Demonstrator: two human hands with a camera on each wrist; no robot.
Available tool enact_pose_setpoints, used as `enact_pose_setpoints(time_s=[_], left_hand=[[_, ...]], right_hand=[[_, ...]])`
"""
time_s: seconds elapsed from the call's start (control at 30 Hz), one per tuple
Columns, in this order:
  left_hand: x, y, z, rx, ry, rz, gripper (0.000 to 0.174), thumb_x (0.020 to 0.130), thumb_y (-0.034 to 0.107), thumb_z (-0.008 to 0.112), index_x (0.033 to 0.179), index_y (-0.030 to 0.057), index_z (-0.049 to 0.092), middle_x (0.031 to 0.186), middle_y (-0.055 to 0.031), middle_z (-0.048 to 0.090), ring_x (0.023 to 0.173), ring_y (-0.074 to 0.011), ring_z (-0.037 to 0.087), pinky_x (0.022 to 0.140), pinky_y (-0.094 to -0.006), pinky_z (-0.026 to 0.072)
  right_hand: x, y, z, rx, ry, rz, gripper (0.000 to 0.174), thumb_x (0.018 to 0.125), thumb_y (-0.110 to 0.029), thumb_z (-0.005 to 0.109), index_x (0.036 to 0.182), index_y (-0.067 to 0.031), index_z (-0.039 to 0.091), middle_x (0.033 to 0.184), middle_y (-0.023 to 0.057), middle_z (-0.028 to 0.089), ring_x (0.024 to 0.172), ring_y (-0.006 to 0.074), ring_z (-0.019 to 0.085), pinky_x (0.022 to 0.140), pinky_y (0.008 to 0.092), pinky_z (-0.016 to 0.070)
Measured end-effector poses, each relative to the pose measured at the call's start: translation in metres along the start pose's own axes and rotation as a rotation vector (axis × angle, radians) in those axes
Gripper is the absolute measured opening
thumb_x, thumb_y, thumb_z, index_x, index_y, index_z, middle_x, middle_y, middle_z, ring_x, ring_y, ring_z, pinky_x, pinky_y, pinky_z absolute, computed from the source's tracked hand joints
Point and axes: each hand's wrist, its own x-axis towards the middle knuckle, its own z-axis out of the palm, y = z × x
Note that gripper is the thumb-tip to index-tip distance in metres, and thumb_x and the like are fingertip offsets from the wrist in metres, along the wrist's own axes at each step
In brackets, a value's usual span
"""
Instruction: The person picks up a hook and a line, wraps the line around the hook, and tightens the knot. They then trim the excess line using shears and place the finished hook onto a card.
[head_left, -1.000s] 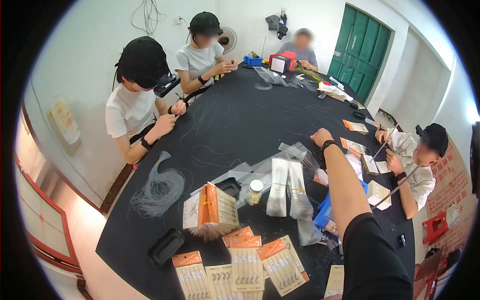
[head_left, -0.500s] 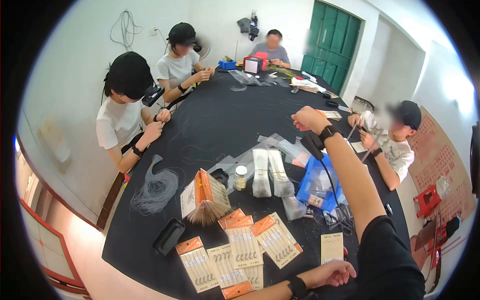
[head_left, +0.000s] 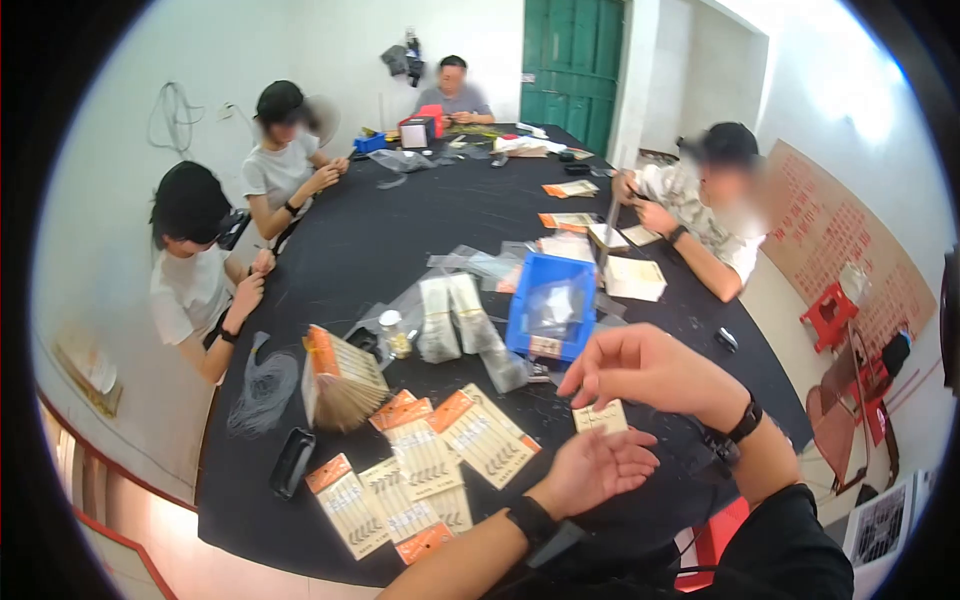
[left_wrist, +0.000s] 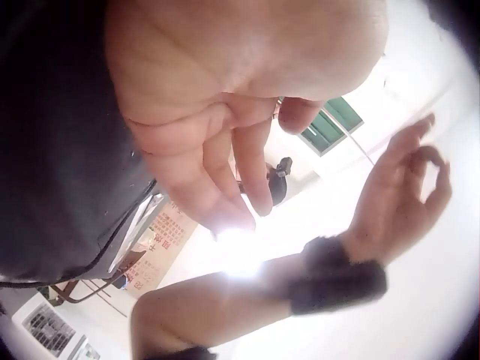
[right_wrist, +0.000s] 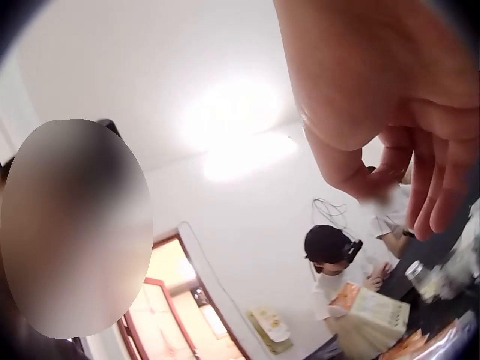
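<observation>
My left hand is palm up near the table's front edge, its fingers loosely bent, and nothing shows in it. Just above and beyond it hangs my right hand, fingers loosely curved, thumb near the index finger. Nothing shows between them in the right wrist view, where this hand fills the upper right. A cream card with hooks lies on the table behind the hands, partly hidden by them. To the left, several hook packets with orange tops overlap on the black tabletop.
A blue bin with plastic bags stands beyond my right hand. Left of it are bundled clear sleeves, a small jar, a fanned packet stack, a line bundle and a black tray. Other people sit around the table.
My right hand has come back from far out over the table to close by my left. The left hand has come into view and turned palm up. The head view has swung right.
</observation>
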Motion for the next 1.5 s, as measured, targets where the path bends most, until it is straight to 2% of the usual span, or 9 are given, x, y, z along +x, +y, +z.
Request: enact_pose_setpoints(time_s=[0.1, 0.2, 0.43, 0.63, 0.73, 0.9, 1.13, 1.3, 1.5], left_hand=[[0.001, 0.0, 0.006, 0.062, 0.008, -0.027, 0.071, 0.097, 0.055, 0.025, 0.137, -0.0001, 0.042, 0.131, -0.0252, 0.052, 0.12, -0.0322, 0.053, 0.101, -0.0416, 0.042], [0.001, -0.006, 0.006, 0.067, -0.056, -0.029, 0.074, 0.096, 0.058, 0.025, 0.139, -0.0001, 0.041, 0.135, -0.0253, 0.048, 0.123, -0.0321, 0.05, 0.103, -0.0431, 0.0397], [0.0, -0.009, 0.008, 0.16, 0.039, -0.046, 0.066, 0.097, 0.049, 0.034, 0.137, -0.0029, 0.041, 0.135, -0.025, 0.048, 0.122, -0.0323, 0.051, 0.104, -0.044, 0.0378], [-0.001, -0.004, 0.007, 0.073, 0.121, 0.118, 0.057, 0.093, 0.038, 0.044, 0.134, -0.0007, 0.046, 0.141, -0.0251, 0.042, 0.128, -0.0324, 0.045, 0.107, -0.0437, 0.0357], [-0.001, 0.003, 0.012, -0.008, 0.18, 0.289, 0.057, 0.088, 0.035, 0.049, 0.134, 0.0002, 0.047, 0.145, -0.0251, 0.038, 0.132, -0.0332, 0.04, 0.11, -0.0448, 0.0328], [-0.001, 0.015, 0.017, -0.112, 0.233, 0.489, 0.058, 0.081, 0.03, 0.053, 0.13, -0.0013, 0.048, 0.145, -0.0252, 0.038, 0.134, -0.035, 0.038, 0.115, -0.0483, 0.0263], [-0.012, 0.029, 0.001, -0.198, 0.108, 0.559, 0.049, 0.084, 0.03, 0.051, 0.123, 0.0004, 0.055, 0.133, -0.021, 0.053, 0.12, -0.0318, 0.055, 0.112, -0.0452, 0.0341], [-0.016, 0.027, 0.003, -0.32, 0.03, 0.514, 0.049, 0.084, 0.032, 0.051, 0.119, -0.0016, 0.057, 0.129, -0.0245, 0.055, 0.116, -0.0346, 0.056, 0.11, -0.0466, 0.0363], [-0.016, 0.024, 0.006, -0.301, 0.059, 0.529, 0.049, 0.084, 0.033, 0.05, 0.118, -0.0017, 0.058, 0.128, -0.0244, 0.055, 0.115, -0.0339, 0.057, 0.11, -0.0464, 0.0367]], right_hand=[[-0.031, 0.027, -0.008, 0.019, 0.029, 0.035, 0.011, 0.09, -0.011, 0.059, 0.089, 0.0002, 0.059, 0.1, 0.0117, 0.067, 0.087, 0.013, 0.064, 0.077, 0.0257, 0.0521], [-0.035, 0.069, -0.027, 0.016, 0.087, 0.044, 0.015, 0.09, -0.013, 0.057, 0.091, 0.0015, 0.061, 0.095, 0.0107, 0.068, 0.084, 0.0141, 0.065, 0.077, 0.0274, 0.0539], [-0.027, 0.103, -0.051, 0.132, 0.225, 0.06, 0.023, 0.092, -0.021, 0.057, 0.091, 0.0011, 0.062, 0.088, 0.0103, 0.068, 0.082, 0.0162, 0.068, 0.073, 0.0256, 0.0547], [-0.016, 0.12, -0.056, 0.125, 0.276, 0.011, 0.039, 0.089, -0.028, 0.068, 0.116, -0.0013, 0.057, 0.109, 0.0115, 0.063, 0.089, 0.0147, 0.063, 0.076, 0.0263, 0.0517], [-0.018, 0.127, -0.059, 0.041, 0.376, -0.227, 0.048, 0.087, -0.024, 0.071, 0.125, -0.003, 0.052, 0.117, 0.011, 0.059, 0.095, 0.0146, 0.06, 0.079, 0.0268, 0.0501], [-0.032, 0.124, -0.059, -0.249, 0.399, -0.5, 0.013, 0.081, -0.01, 0.072, 0.089, -0.0056, 0.063, 0.108, 0.0044, 0.06, 0.093, 0.0094, 0.059, 0.071, 0.0231, 0.0478], [-0.033, 0.118, -0.037, -0.175, 0.266, -0.12, 0.013, 0.082, -0.014, 0.071, 0.09, -0.0045, 0.065, 0.088, 0.0007, 0.063, 0.072, 0.0067, 0.059, 0.06, 0.0227, 0.0464], [-0.025, 0.13, -0.024, -0.521, 0.234, -0.429, 0.025, 0.07, -0.018, 0.075, 0.089, -0.0043, 0.066, 0.084, 0.0089, 0.064, 0.086, 0.0284, 0.061, 0.074, 0.0368, 0.0489], [-0.02, 0.148, -0.002, -0.555, 0.31, -0.437, 0.019, 0.072, -0.018, 0.074, 0.08, -0.0034, 0.064, 0.08, 0.0096, 0.064, 0.08, 0.0277, 0.062, 0.07, 0.0367, 0.0496]])
